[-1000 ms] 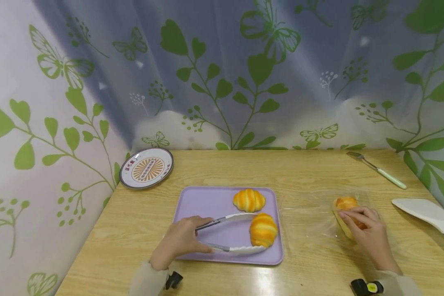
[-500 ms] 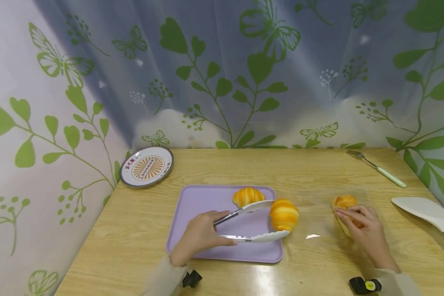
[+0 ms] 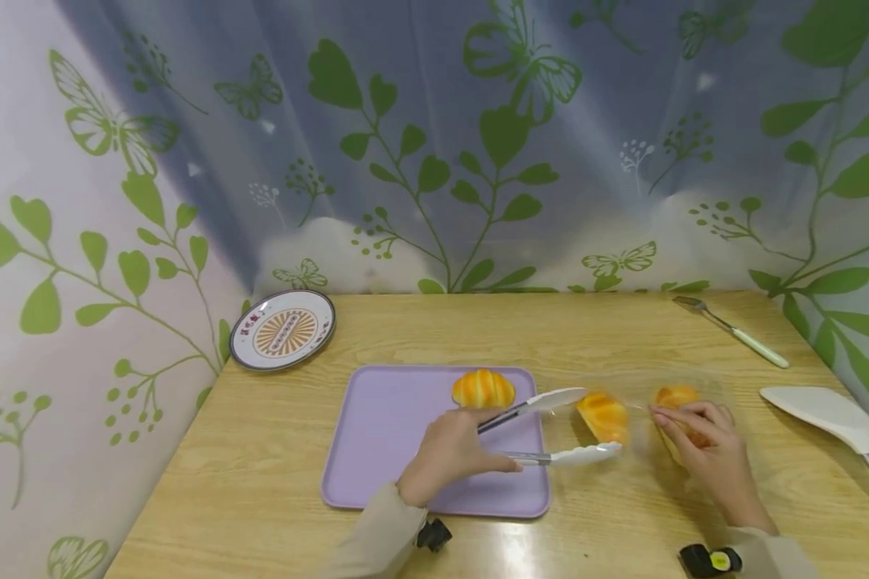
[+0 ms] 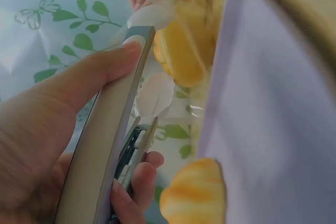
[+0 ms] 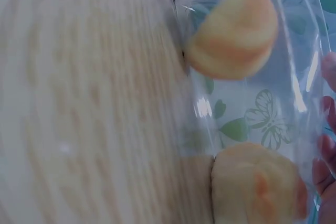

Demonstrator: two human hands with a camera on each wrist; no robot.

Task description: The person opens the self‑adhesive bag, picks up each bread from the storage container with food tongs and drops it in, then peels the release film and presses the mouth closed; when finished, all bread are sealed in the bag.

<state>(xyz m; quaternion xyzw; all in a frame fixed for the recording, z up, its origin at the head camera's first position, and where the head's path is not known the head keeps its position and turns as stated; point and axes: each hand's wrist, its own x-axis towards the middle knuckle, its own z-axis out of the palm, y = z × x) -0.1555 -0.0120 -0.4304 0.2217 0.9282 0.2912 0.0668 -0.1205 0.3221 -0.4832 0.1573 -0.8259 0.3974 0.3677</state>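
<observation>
My left hand (image 3: 452, 452) grips a pair of tongs (image 3: 582, 455) with white scalloped tips. Between those tips a croissant-shaped bread (image 3: 604, 416) stands tilted, just right of the lilac tray (image 3: 387, 438). Clear film of a plastic bag (image 5: 302, 95) overlaps this bread in the right wrist view. My right hand (image 3: 720, 454) pinches the bag's upper layer with thumb and fingers. Farther inside the bag lies another golden bread (image 3: 675, 396), partly hidden by that hand. One more croissant (image 3: 483, 388) rests at the tray's back right; the left wrist view shows it beside the tray edge.
A round plate (image 3: 284, 330) with an orange sunburst lies at the back left. On the right are a fork (image 3: 739, 332) with a pale green handle and a white spatula (image 3: 818, 408). A patterned curtain (image 3: 434, 145) hangs along the table's far edge.
The left hand has carried the croissant rightward with the tongs, off the tray to the bag, and the bread has tilted. The right hand stays at the bag.
</observation>
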